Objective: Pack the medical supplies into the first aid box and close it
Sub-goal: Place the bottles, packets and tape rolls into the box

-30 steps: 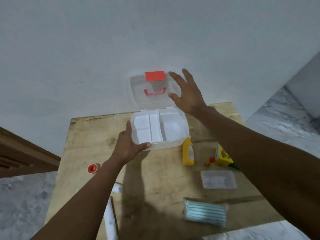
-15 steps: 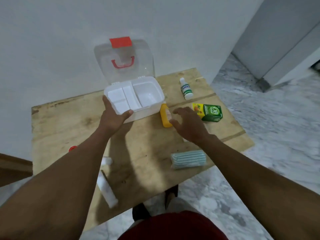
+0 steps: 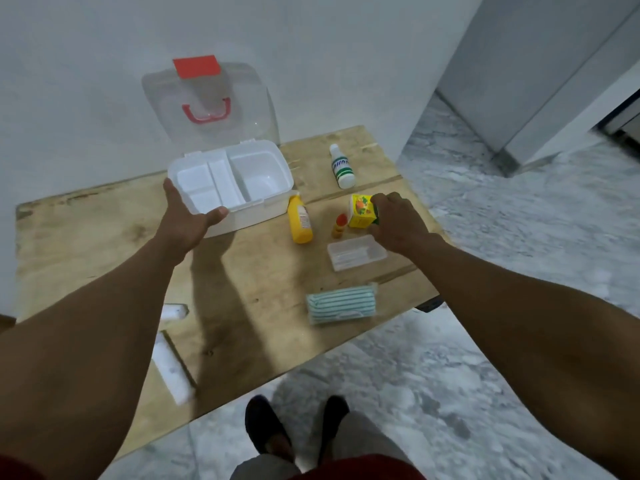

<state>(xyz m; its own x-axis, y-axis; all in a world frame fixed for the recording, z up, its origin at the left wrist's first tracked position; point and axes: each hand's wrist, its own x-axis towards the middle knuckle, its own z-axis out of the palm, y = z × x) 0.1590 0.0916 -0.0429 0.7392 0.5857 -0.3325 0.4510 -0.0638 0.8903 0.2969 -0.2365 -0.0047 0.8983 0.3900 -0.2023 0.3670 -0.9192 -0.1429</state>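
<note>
My left hand (image 3: 187, 223) clasps the near left corner of the box (image 3: 249, 216): the thumb lies curled over the front rim and the fingers run up the left wall. The box sits at the back of the table (image 3: 86, 237), close to the wall. Its clear lid (image 3: 242, 98) stands upright behind it, with a red latch (image 3: 196, 66) at the top and a red handle (image 3: 206, 112) below that. Inside I see a white tray with small compartments on the left and one deep compartment on the right, all bare.

My right hand (image 3: 398, 223) has its fingers curled round a yellow and green carton (image 3: 360, 211), gripping it from the right side. The carton is tilted, its yellow end facing me. I cannot tell whether it touches the table.

The other supplies lie outside the box. A yellow bottle (image 3: 300, 221) lies on its side, its tip touching the box's front right corner. A small vial (image 3: 339, 225) with an orange cap stands between that bottle and the carton. A white bottle (image 3: 342, 166) with green bands lies farther back, well apart from the box. A clear case (image 3: 356, 252) lies just below my right hand, and a striped mask pack (image 3: 341, 304) lies near the table's front edge. Two white items (image 3: 171, 368) lie at the near left, partly behind my left forearm; I cannot tell what they are.
</note>
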